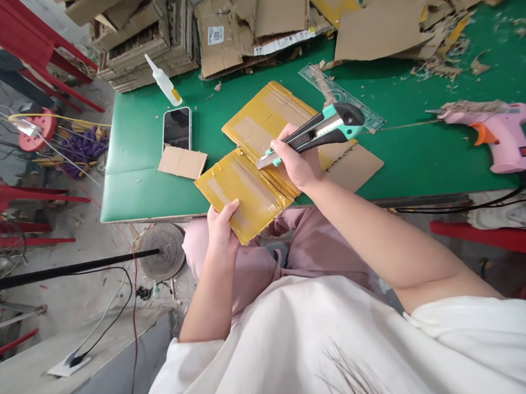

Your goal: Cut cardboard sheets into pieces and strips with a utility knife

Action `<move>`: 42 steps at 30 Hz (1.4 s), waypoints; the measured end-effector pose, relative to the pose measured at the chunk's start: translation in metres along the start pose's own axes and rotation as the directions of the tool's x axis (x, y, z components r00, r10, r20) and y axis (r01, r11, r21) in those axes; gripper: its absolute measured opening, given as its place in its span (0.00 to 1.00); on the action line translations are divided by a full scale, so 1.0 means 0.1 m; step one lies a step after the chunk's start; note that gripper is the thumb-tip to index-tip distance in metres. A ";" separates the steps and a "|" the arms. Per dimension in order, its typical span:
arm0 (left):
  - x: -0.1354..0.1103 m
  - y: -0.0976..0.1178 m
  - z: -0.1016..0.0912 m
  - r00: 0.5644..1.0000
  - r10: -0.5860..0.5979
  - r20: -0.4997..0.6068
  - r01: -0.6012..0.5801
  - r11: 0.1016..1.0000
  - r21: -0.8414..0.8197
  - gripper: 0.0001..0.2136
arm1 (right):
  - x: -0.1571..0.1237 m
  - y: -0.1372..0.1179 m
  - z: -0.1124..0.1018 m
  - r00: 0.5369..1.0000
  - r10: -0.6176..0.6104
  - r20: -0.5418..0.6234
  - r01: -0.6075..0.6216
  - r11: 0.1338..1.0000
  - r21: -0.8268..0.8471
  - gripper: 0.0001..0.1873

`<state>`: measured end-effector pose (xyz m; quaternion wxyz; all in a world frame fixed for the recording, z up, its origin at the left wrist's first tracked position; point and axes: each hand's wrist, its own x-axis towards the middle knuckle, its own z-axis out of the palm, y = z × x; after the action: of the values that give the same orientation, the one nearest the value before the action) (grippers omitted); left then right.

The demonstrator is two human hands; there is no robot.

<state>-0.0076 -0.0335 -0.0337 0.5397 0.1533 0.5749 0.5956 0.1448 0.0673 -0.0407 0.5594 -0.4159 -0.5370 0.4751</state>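
Observation:
A yellow taped cardboard sheet lies folded over the near edge of the green table. My left hand grips the sheet's overhanging near corner, thumb on top. My right hand is closed round a teal and black utility knife. The knife's blade tip rests on the sheet near its fold line.
A phone, a small cardboard piece and a glue bottle lie to the left. A clear ruler sits behind the knife. A pink glue gun lies at right. Cardboard scraps and stacked boxes fill the far side.

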 end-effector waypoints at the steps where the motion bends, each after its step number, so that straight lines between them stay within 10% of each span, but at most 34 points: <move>1: 0.00 0.00 0.00 1.000 -0.001 0.002 0.001 1.000 -0.002 0.20 | 0.00 -0.01 0.00 1.000 -0.022 0.013 0.022 0.999 -0.026 0.14; 7: 0.00 -0.02 0.00 0.999 0.029 0.013 -0.028 0.999 -0.030 0.20 | 0.01 -0.03 0.02 0.985 -0.081 0.152 0.099 0.988 -0.115 0.14; 14: 0.00 -0.01 0.00 1.000 0.023 -0.004 -0.023 0.999 -0.048 0.19 | 0.06 0.04 0.04 0.981 0.169 -0.098 -0.140 0.959 0.247 0.16; 29: -0.04 -0.01 0.01 1.000 0.016 0.007 -0.016 0.999 -0.047 0.19 | 0.03 -0.04 0.03 0.990 -0.083 0.116 0.089 0.995 -0.054 0.13; 42: -0.15 0.14 0.06 0.996 0.034 -0.084 -0.030 0.998 0.048 0.17 | 0.02 -0.10 0.06 0.987 0.155 -0.046 -0.136 0.949 0.283 0.14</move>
<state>-0.0034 -0.0389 -0.0139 0.5017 0.1495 0.6084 0.5965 0.1399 0.0668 -0.0301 0.5937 -0.3870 -0.4133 0.5718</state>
